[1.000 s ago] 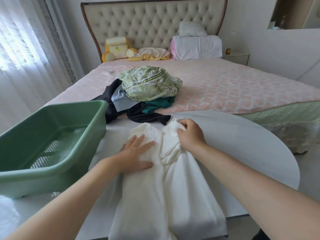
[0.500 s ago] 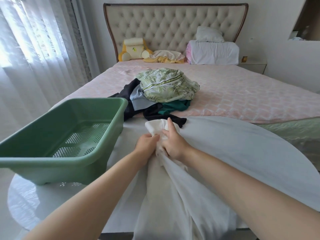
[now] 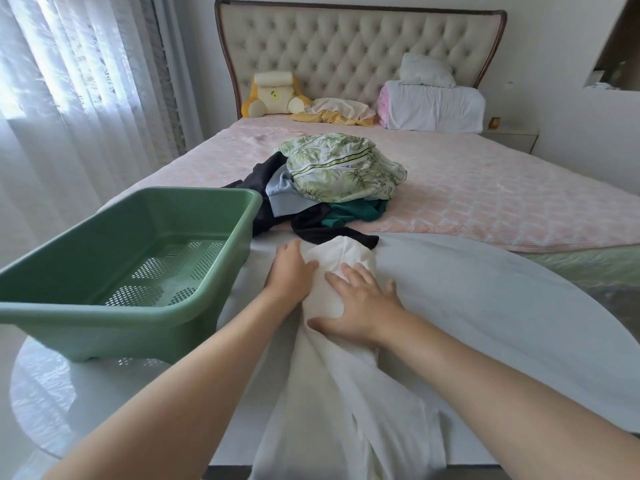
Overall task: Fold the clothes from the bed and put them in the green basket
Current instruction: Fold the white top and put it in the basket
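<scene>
A white garment (image 3: pixel 343 403) lies lengthwise on the round white table (image 3: pixel 485 306), its near end hanging over the front edge. My left hand (image 3: pixel 291 271) presses on the left side of its far end, fingers curled onto the cloth. My right hand (image 3: pixel 360 303) lies flat on the same end, fingers spread. The green basket (image 3: pixel 214 237) stands empty on the table's left side. A pile of clothes (image 3: pixel 332 181) sits on the pink bed (image 3: pixel 502 199) just beyond: a leaf-print piece on top, with black, light blue and dark green pieces under it.
Sheer curtains (image 3: pixel 69 109) hang along the left. At the tufted headboard (image 3: pixel 356 53) lie a yellow plush toy (image 3: pixel 273 97), a folded white bundle (image 3: pixel 433 105) and a small pillow. A nightstand (image 3: pixel 512 136) stands at the far right.
Both hands pinched the garment's far end together half a second ago; now they lie flatter on it, the right hand spread open. The view has shifted so basket and pile sit further right.
</scene>
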Demonstrator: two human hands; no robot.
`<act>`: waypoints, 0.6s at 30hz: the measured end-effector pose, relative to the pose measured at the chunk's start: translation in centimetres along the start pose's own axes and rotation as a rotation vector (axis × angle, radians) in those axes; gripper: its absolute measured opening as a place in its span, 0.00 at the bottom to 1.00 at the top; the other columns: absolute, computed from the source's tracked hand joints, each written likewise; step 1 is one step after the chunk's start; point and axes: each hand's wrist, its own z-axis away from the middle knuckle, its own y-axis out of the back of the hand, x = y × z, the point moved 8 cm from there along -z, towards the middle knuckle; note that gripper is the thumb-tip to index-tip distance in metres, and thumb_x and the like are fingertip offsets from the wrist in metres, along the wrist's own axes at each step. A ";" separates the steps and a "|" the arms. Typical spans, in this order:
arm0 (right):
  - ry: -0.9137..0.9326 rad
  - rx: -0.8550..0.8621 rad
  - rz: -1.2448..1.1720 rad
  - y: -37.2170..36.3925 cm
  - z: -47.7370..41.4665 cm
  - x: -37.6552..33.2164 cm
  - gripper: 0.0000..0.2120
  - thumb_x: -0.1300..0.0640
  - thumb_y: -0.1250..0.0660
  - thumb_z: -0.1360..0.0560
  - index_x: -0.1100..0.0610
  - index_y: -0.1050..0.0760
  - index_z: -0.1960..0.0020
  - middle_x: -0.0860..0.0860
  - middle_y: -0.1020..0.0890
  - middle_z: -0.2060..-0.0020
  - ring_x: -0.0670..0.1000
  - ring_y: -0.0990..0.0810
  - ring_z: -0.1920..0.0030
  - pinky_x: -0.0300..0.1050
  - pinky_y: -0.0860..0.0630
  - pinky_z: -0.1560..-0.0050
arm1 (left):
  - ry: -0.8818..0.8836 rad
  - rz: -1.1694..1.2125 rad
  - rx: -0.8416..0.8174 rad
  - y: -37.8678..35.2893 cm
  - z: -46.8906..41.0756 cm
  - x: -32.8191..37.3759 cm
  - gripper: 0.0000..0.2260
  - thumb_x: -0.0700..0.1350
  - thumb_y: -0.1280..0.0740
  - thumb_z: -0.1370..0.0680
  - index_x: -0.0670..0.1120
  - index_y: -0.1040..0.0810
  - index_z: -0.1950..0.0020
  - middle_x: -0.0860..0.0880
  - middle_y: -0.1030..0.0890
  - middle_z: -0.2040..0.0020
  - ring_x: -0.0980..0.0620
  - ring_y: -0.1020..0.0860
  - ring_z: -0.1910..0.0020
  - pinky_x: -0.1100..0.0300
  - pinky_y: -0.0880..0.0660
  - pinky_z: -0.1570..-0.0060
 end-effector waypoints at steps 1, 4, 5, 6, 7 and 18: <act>-0.005 -0.007 0.016 0.1 0.0 0.0 0.49 0.22 0.42 0.32 0.42 0.53 0.19 0.47 0.56 0.19 0.51 0.61 0.19 0.74 0.54 0.27 | -0.130 -0.061 0.084 0.7 0.0 1.4 0.19 0.43 0.35 0.20 0.45 0.28 0.29 0.45 0.27 0.34 0.43 0.28 0.36 0.53 0.29 0.40; -0.007 -0.014 -0.007 0.2 0.1 0.0 0.55 0.20 0.40 0.35 0.46 0.56 0.19 0.46 0.55 0.19 0.50 0.60 0.19 0.73 0.51 0.27 | -0.531 -0.174 0.041 0.0 0.8 5.6 0.15 0.40 0.38 0.20 0.48 0.20 0.37 0.49 0.22 0.38 0.47 0.27 0.38 0.55 0.30 0.40; -0.020 -0.012 -0.019 0.2 0.1 0.1 0.58 0.20 0.40 0.36 0.48 0.57 0.18 0.46 0.56 0.19 0.50 0.61 0.19 0.72 0.52 0.26 | -0.537 -0.154 -0.110 -1.4 0.7 5.3 0.15 0.41 0.40 0.19 0.48 0.20 0.36 0.49 0.22 0.36 0.48 0.27 0.36 0.57 0.32 0.37; -0.041 -0.006 -0.024 0.1 0.2 0.2 0.60 0.19 0.40 0.37 0.51 0.58 0.18 0.47 0.57 0.19 0.50 0.62 0.20 0.70 0.53 0.25 | -0.478 -0.134 -0.280 -2.8 0.8 4.5 0.16 0.44 0.42 0.17 0.49 0.22 0.32 0.50 0.23 0.32 0.49 0.29 0.32 0.57 0.35 0.33; -0.071 0.008 -0.020 0.1 0.3 0.3 0.61 0.19 0.40 0.36 0.53 0.58 0.18 0.48 0.58 0.19 0.50 0.63 0.20 0.69 0.54 0.24 | -0.400 -0.128 -0.414 -4.1 0.9 3.2 0.18 0.47 0.45 0.16 0.51 0.27 0.27 0.51 0.28 0.27 0.50 0.34 0.27 0.56 0.40 0.28; 0.030 -0.041 -0.071 -2.1 1.9 -0.7 0.44 0.32 0.47 0.21 0.52 0.65 0.18 0.50 0.66 0.20 0.49 0.69 0.21 0.57 0.54 0.21 | -0.288 -0.448 -0.395 -3.9 -0.1 1.1 0.22 0.57 0.52 0.16 0.57 0.41 0.21 0.54 0.40 0.21 0.51 0.43 0.22 0.45 0.44 0.26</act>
